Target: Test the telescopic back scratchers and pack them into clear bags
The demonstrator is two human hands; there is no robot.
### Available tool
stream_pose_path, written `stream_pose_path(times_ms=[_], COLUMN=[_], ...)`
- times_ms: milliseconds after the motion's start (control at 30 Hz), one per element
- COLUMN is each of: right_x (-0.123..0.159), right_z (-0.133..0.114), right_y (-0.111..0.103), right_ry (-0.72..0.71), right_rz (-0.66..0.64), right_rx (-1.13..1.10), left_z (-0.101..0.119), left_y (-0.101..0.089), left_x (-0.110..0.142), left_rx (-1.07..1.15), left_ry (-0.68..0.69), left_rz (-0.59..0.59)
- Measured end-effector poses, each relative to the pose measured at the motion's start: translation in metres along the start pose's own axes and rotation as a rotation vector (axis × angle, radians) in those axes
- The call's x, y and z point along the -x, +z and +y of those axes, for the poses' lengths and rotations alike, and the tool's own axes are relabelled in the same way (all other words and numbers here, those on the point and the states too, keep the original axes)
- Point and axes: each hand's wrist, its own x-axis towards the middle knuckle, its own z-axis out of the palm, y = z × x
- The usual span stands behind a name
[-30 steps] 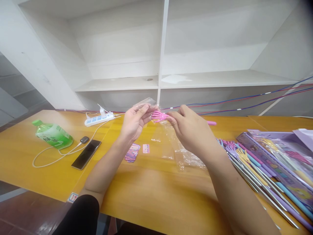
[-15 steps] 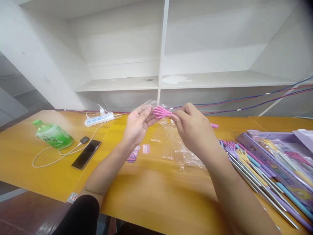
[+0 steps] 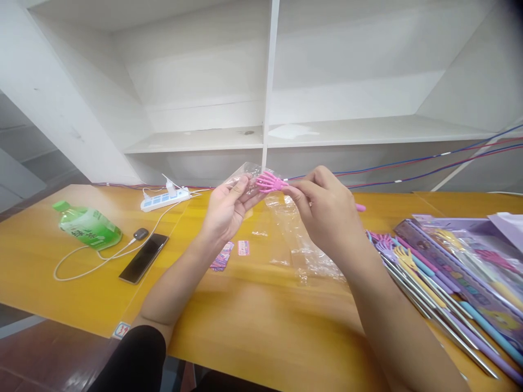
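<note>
Above the table, my right hand (image 3: 327, 212) pinches a pink back scratcher (image 3: 268, 182) just behind its hand-shaped head; the end of its pink handle sticks out beyond my knuckles. My left hand (image 3: 229, 207) is closed on a clear plastic bag (image 3: 249, 170), thumb against fingers, at the tips of the scratcher's claws. Whether the claws are inside the bag's mouth I cannot tell. Below, more clear plastic bags (image 3: 314, 261) lie on the table, beside a small stack of printed cards (image 3: 223, 257) and one single card (image 3: 244, 248).
Several back scratchers (image 3: 433, 288) lie at the right, against a purple display box (image 3: 453, 272) with wrapped ones inside. On the left are a green bottle (image 3: 87, 226), a phone (image 3: 144, 258), a white cable and a power strip (image 3: 165, 200). White shelving (image 3: 196, 139) stands behind the table.
My right hand has risen slightly with the back scratcher. The clear bag stands out wider above my left fingers.
</note>
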Motion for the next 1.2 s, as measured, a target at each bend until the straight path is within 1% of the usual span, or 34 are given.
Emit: stream_pose_path(times_ms=[100,200,333,467,600,733,900,1067,1200], right_x=[0.000,-0.001,-0.002,0.000,0.001,0.001,-0.001,-0.003,-0.004], right_z=[0.001,0.004,0.004,0.001,-0.001,0.000,0.000,0.002,0.004], right_y=[-0.003,-0.005,-0.003,0.000,-0.001,-0.004,-0.003,-0.005,-0.007], right_ry=[-0.010,-0.026,-0.032,-0.038,-0.041,-0.031,-0.045,-0.020,-0.061], right_rz=[0.014,0.028,0.046,0.022,0.007,0.009,-0.026,-0.093,-0.123], right_rx=[-0.018,-0.025,-0.038,-0.057,-0.060,-0.054,-0.101,-0.182,-0.259], left_z=[0.002,0.004,0.003,0.000,0.001,0.001,-0.004,-0.006,-0.001], left_y=[-0.002,-0.003,-0.004,-0.001,0.001,0.003,0.006,0.006,0.006], left_x=[0.000,-0.001,0.000,0.001,0.002,0.005,0.009,0.010,0.013], left_rx=[-0.029,-0.037,-0.027,-0.012,0.016,-0.028,-0.048,-0.085,-0.127], left_ry=[-0.016,-0.033,-0.042,-0.030,0.006,0.015,0.020,0.040,0.052], left_rz=[-0.020,-0.015,-0.033,-0.041,-0.017,-0.024,-0.114,-0.089,-0.099])
